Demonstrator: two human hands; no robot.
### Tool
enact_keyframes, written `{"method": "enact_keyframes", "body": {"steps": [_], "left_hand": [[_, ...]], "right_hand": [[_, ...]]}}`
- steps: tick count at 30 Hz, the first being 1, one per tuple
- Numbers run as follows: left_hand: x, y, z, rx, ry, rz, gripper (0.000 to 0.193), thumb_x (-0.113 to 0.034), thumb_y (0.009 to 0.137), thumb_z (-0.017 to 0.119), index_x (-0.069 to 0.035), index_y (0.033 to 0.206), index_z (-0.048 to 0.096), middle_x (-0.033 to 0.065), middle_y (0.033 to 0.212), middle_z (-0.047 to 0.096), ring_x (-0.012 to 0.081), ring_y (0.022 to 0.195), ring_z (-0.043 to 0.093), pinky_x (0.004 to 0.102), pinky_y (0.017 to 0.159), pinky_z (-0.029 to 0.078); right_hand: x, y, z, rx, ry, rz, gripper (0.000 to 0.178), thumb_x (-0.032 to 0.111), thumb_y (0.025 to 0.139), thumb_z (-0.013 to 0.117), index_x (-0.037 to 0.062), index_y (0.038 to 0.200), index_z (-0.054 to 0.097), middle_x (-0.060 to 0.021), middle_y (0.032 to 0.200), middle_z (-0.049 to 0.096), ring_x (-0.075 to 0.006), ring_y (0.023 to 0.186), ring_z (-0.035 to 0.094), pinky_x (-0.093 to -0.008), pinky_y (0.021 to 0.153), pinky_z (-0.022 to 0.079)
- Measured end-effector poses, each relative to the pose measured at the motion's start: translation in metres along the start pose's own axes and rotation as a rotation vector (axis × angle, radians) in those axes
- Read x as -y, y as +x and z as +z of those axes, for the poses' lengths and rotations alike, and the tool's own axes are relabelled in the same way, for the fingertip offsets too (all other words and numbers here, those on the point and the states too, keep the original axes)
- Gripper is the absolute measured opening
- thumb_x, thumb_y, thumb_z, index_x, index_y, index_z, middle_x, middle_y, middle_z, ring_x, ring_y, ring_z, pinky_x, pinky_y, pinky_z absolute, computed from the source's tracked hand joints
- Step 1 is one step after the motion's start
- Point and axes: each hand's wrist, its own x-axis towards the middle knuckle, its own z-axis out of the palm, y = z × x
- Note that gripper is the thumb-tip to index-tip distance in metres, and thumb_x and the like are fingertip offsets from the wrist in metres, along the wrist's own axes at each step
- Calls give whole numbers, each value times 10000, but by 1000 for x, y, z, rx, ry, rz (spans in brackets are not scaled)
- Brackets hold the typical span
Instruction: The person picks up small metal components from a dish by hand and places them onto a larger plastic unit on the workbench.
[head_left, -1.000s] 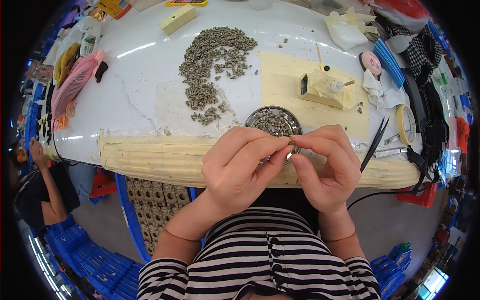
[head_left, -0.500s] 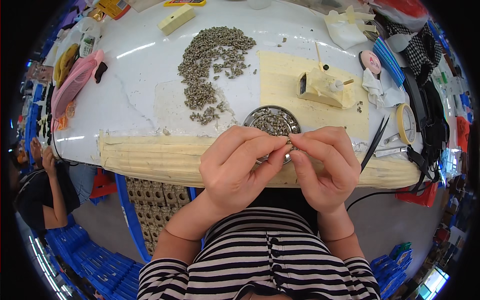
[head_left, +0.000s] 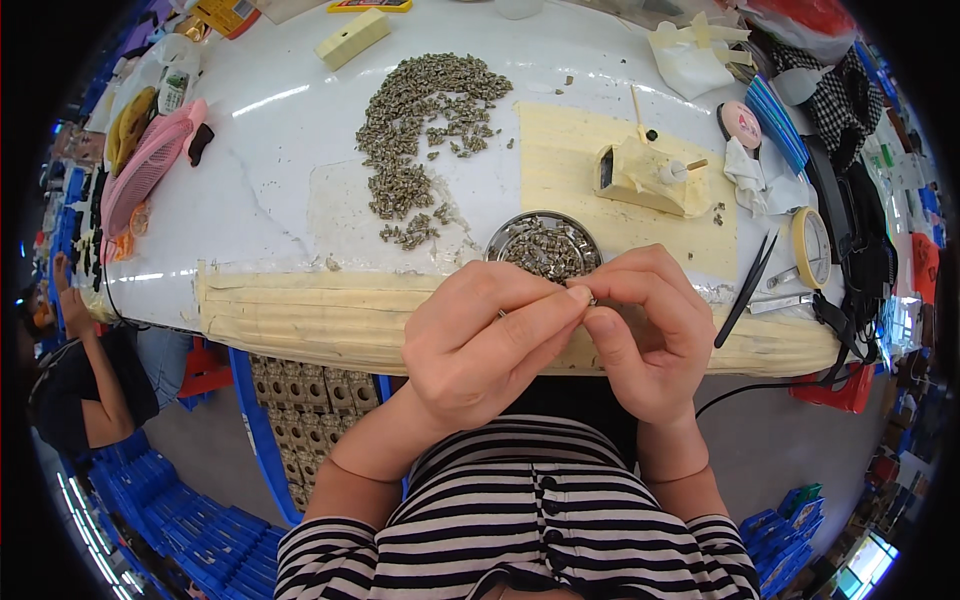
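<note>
Pinching a tiny metal piece (head_left: 593, 301) between our left hand (head_left: 482, 335) and right hand (head_left: 655, 335), near the round dish (head_left: 590, 243), we seem to be fiddling with it. Next, we'd need small, steady finger moves.

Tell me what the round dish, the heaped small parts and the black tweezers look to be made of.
Round dish: probably polished metal, given its mirror-like rim.
Heaped small parts: apparently metal, silvery-grey with scattered glints.
Black tweezers: dark and fairly matte; coated metal or plastic, I can't tell.
</note>
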Motion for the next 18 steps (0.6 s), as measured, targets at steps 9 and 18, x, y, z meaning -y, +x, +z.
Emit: {"method": "enact_keyframes", "body": {"steps": [9, 18], "left_hand": [[1, -4, 6, -61, 52, -29, 284, 46, 652, 790, 3, 922, 712, 84, 800, 648, 230, 674, 639, 308, 561, 512], [3, -4, 9, -108, 75, -58, 253, 48, 655, 799, -14, 882, 705, 79, 785, 644, 221, 657, 633, 304, 545, 510]], "right_hand": [[4, -2, 3, -90, -82, -33, 196, 28, 714, 815, 15, 869, 695, -100, 839, 665, -224, 751, 614, -305, 664, 488], [3, -4, 3, -102, -186, -156, 244, -4, 704, 807, 31, 936, 737, -80, 877, 679, -211, 770, 612, -302, 656, 490]]}}
